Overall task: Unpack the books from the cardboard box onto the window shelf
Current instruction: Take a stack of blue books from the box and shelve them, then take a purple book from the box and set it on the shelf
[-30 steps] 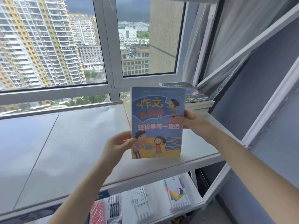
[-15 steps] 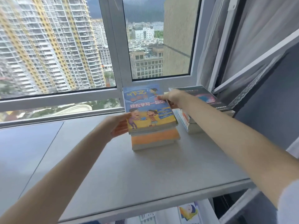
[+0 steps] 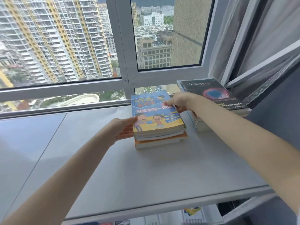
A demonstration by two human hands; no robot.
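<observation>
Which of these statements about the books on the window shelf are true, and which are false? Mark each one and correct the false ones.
1. The blue and yellow book lies topmost on a pile on the window shelf. True.
2. The left hand hangs well away from that pile. False: it holds the blue and yellow book's left edge, thumb on the cover.
3. The right hand holds the same book at its right edge. True.
4. The dark book lies under the blue and yellow book. False: it tops a separate pile to the right.
5. An orange book lies at the bottom of the pile. True.
</observation>
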